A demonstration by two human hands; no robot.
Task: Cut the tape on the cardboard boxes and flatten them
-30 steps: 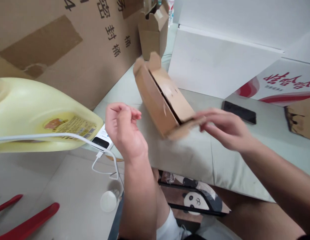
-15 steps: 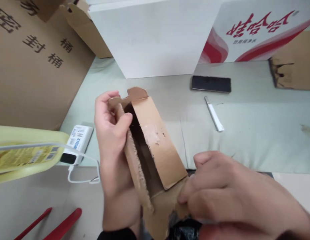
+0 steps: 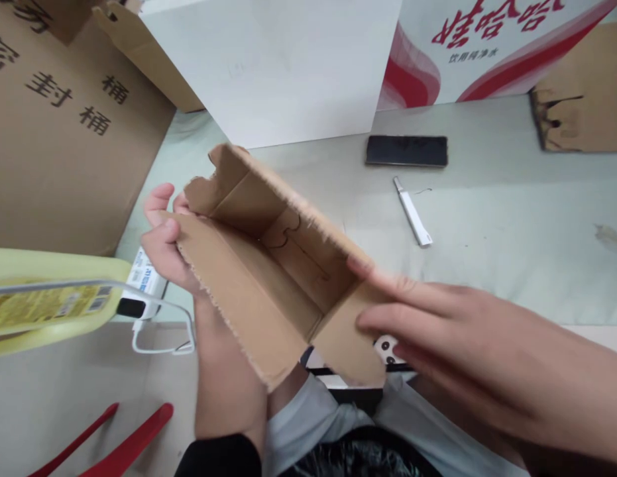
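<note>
A small brown cardboard box [image 3: 238,278] is held up in front of me, its flaps spread and its bare inside facing me. The torn edges of the flaps look rough. My left hand [image 3: 164,232] grips the left end, with the thumb on the near flap and the fingers behind. At the right end my right hand [image 3: 427,318] pinches the long far wall and the end flap between its fingers. Beyond the box, a white pen-like cutter [image 3: 412,212] and a black phone [image 3: 406,151] lie on the pale green cloth.
White cartons, one with red printing [image 3: 467,53], stand along the back. A large brown carton [image 3: 64,152] is at the left, and a flattened cardboard piece [image 3: 586,99] at the right. Near left are a yellow bottle [image 3: 54,305], a white cabled device [image 3: 144,285] and red bars [image 3: 134,437].
The box has tipped so that its opening faces me, and its flaps have spread wider. My left hand has shifted left. My right hand has moved up along the box's right end.
</note>
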